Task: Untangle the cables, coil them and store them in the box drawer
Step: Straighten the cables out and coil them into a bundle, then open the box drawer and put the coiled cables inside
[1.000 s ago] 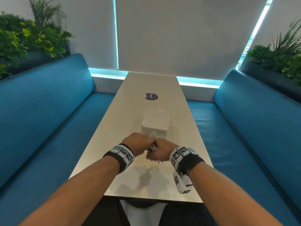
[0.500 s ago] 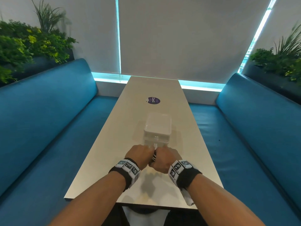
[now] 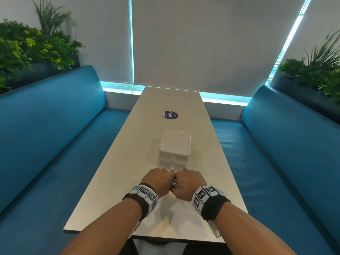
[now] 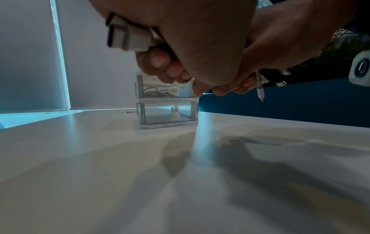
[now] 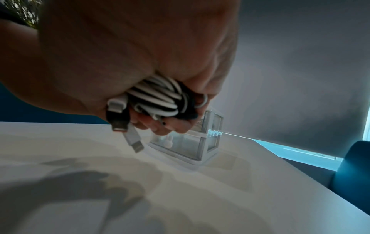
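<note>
Holding a coiled bundle of black and white cables [image 5: 158, 99] between both hands, raised just above the bench [image 3: 114, 181] near its near end. Right hand [image 3: 189, 184]: grip curled tight round the bundle; two plugs [image 5: 128, 131] hang free below the fist. Left hand [image 3: 159, 181]: fingers curled, pinching a white connector [image 4: 128, 38] that sticks out to the left of the fist. The two fists touch, knuckle to knuckle.

Box [image 3: 174, 148]: small, white-framed, two clear drawers stacked, sitting on the bench just beyond the hands. Both drawers look closed. Top drawer [image 4: 158, 88] already holds a pale cable coil; bottom drawer [image 4: 166, 114] appears empty. Each has a small white rabbit-shaped knob.

Step in hand, by my reading: coiling is about finished, the loose ends being gathered in, and storing is next. The next move calls for one hand to keep the coil clamped so it does not spring open while the other is freed to pull a knob. Bottom drawer seems the likelier target. Dangling plugs will need tucking in before the drawer shuts, or they may catch at the front.

Surface: long, pale, smooth bench, faintly glossy, with hand shadows on it. A round purple sticker [image 3: 171, 115] lies beyond the box.

Room: blue padded seats [image 3: 55, 135] left and right of the bench, planters [image 3: 33, 50] behind both backrests, grey roller blinds [image 3: 211, 43] at the far end with bright light at their edges.
</note>
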### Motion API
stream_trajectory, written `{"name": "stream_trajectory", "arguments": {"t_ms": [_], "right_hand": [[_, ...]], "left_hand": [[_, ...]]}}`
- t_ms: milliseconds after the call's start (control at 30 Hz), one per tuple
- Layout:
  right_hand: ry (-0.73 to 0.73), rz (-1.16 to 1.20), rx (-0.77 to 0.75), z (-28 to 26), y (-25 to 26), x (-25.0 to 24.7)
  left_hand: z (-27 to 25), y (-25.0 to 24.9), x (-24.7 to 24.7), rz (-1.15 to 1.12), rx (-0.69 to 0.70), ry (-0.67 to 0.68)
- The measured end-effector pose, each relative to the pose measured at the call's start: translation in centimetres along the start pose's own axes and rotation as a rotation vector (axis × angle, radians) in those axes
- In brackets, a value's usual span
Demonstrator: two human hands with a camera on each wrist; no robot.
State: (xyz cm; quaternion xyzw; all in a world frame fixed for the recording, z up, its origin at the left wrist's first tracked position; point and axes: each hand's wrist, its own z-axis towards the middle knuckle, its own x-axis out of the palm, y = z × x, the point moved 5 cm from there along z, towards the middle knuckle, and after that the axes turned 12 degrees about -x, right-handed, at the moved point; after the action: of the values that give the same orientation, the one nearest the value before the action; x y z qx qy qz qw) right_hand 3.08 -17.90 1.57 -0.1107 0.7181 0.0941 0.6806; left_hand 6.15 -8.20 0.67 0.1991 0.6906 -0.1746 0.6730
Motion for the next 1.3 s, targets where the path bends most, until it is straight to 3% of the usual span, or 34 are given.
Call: {"name": "stream_trajectory", "arguments": {"t_ms": [267,400,533,667,733,867,1033,1300], "right_hand": [[0.051,-0.062,-0.006,0.8,-0.2,1.9],[0.065,-0.092,-0.031,1.5,-0.3,2.4],[0.017,-0.132,-0.079,1.9,-2.0,1.2],[-0.167,-0.025,0.006,2.0,-4.7,-0.9],[-0.265,0.036,0.029,2.5,-5.5,-2.1],[-0.365,0.081,-0.009,4.7,-5.8,-3.8],[-0.165,0.074,0.058,7.0,-5.3,-3.9],[-0.168,0.05,0.085,7.1,-4.2,-3.9]], "left_hand": [[1.8,0.2,2.1,-0.101,-0.047,0.167],[2.3,0.6,3.3,-0.144,-0.054,0.161],[3.0,1.4,3.3,-0.476,-0.052,0.134],[4.2,4.0,3.8,-0.781,-0.222,0.15],[4.5,5.2,5.1,-0.692,-0.316,0.217],[4.9,5.7,6.7,-0.516,-0.375,0.273],[4.7,5.5,7.6,-0.526,-0.47,0.249],[4.8,3.8,7.6,-0.6,-0.497,0.239]]}}
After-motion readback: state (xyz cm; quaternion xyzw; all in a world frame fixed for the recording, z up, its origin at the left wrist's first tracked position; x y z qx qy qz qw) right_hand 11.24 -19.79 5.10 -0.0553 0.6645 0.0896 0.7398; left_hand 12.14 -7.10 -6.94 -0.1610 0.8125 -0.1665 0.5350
